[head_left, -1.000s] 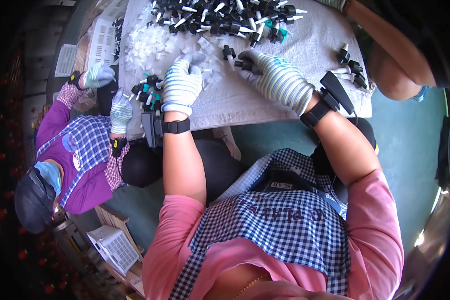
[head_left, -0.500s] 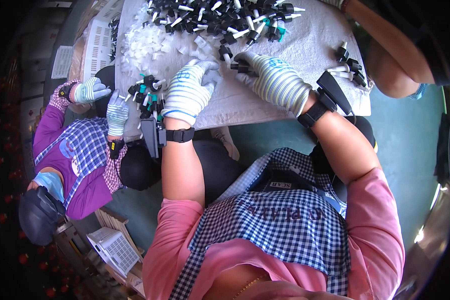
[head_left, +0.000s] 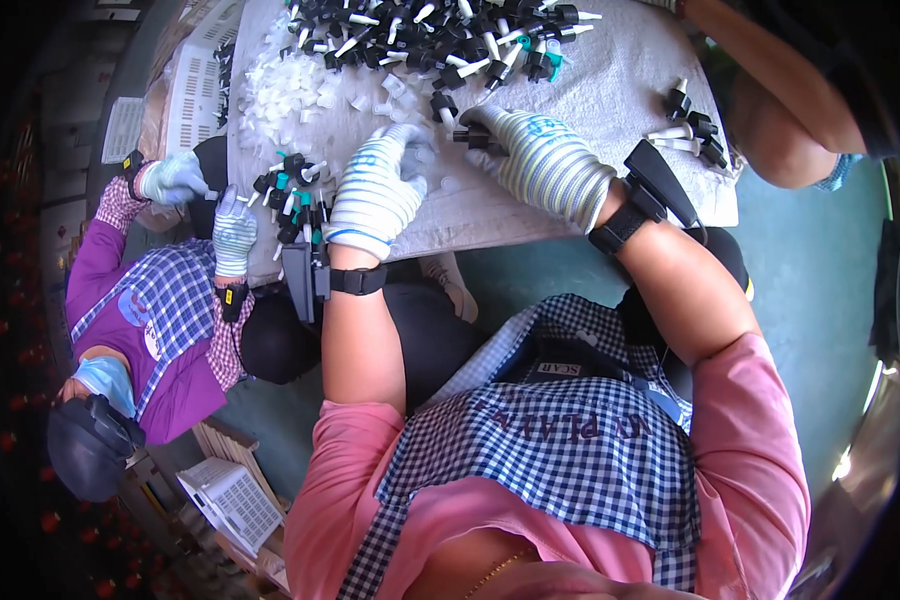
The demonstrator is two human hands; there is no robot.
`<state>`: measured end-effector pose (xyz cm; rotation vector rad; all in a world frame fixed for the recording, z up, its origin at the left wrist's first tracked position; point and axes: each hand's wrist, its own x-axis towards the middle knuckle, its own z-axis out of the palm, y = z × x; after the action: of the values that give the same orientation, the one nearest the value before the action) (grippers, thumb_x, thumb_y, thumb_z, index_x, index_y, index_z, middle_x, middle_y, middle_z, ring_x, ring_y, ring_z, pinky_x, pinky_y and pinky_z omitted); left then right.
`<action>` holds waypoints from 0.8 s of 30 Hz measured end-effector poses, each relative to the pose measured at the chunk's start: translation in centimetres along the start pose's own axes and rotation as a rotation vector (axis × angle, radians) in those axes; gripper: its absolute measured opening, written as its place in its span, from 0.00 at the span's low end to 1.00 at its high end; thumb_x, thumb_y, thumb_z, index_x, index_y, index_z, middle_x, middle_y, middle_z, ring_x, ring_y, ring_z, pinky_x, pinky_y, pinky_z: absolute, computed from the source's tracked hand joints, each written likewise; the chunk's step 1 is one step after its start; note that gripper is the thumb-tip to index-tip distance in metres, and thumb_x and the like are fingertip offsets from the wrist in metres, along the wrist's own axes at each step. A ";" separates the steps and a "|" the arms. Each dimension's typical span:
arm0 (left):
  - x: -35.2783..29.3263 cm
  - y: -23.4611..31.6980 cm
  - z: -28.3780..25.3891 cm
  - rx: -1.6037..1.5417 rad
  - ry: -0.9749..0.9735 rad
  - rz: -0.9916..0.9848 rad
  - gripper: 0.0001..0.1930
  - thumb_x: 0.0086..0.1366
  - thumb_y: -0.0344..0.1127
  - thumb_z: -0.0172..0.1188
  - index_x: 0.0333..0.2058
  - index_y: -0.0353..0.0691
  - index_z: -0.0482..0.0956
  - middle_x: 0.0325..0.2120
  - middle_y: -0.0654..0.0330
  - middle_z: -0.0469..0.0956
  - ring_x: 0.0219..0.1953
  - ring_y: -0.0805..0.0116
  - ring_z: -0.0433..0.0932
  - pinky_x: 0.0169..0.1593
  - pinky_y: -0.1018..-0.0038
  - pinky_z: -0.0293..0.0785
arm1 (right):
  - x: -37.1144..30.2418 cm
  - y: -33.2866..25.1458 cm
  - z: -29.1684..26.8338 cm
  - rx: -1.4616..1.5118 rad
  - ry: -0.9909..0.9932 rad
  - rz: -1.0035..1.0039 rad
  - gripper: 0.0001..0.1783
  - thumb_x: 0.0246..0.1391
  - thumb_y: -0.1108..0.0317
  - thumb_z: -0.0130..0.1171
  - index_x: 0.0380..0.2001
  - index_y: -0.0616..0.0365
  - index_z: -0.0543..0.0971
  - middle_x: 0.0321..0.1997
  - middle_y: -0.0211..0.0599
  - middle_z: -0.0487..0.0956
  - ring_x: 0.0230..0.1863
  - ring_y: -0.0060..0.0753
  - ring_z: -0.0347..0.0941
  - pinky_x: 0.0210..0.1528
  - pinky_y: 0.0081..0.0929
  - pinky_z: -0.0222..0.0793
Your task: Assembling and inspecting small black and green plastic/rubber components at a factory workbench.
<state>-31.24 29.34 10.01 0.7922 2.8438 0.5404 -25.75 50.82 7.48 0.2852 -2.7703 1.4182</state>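
My right hand (head_left: pixel 542 160), in a striped white glove, pinches a black pump cap (head_left: pixel 467 135) between thumb and fingers, just above the cloth. To its left, my left hand (head_left: pixel 372 192) wears a matching glove. Its fingers are curled in; the tips are blurred, and anything in them is too hidden to name. A small translucent piece (head_left: pixel 448 184) lies on the cloth between my hands. Another black cap (head_left: pixel 443 106) with a white stem rests just beyond my right fingertips. Beside my left wrist sits a small group of black and green caps (head_left: pixel 295 190).
A large heap of black caps with white stems (head_left: pixel 420 40) covers the far table, next to a pile of translucent pieces (head_left: pixel 282 85). Several more caps (head_left: pixel 698 128) lie right on the white cloth (head_left: pixel 610 110). A gloved co-worker (head_left: pixel 155 300) sits left; another person's arm (head_left: pixel 770 70) reaches in at right.
My right hand has shifted slightly left with the black cap. My left fingers have moved a little and are blurred. The co-worker's left-side glove has changed position slightly.
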 end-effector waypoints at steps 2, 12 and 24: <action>0.1 0.1 -0.3 -0.096 -0.010 -0.024 0.26 0.51 0.26 0.68 0.51 0.35 0.74 0.42 0.50 0.80 0.43 0.57 0.81 0.49 0.67 0.77 | 0.1 -0.1 0.0 0.002 -0.008 0.005 0.19 0.56 0.70 0.59 0.51 0.60 0.76 0.41 0.51 0.82 0.44 0.46 0.81 0.44 0.35 0.77; 1.7 1.5 0.4 -1.329 0.218 -0.053 0.18 0.58 0.19 0.64 0.48 0.37 0.76 0.38 0.59 0.82 0.40 0.72 0.81 0.45 0.77 0.78 | 0.8 -1.7 0.0 0.498 -0.096 0.203 0.24 0.62 0.56 0.59 0.56 0.60 0.74 0.45 0.39 0.82 0.46 0.29 0.77 0.50 0.26 0.72; 1.3 1.8 1.0 -0.971 0.213 0.001 0.13 0.65 0.28 0.62 0.48 0.35 0.80 0.37 0.61 0.82 0.35 0.80 0.78 0.39 0.81 0.75 | 0.6 -2.2 0.2 0.668 0.017 0.218 0.23 0.62 0.55 0.59 0.53 0.62 0.76 0.37 0.32 0.81 0.35 0.20 0.72 0.41 0.22 0.71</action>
<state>-31.31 31.76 9.70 0.5385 2.2453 1.8612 -25.93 49.30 9.18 -0.0331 -2.2701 2.3505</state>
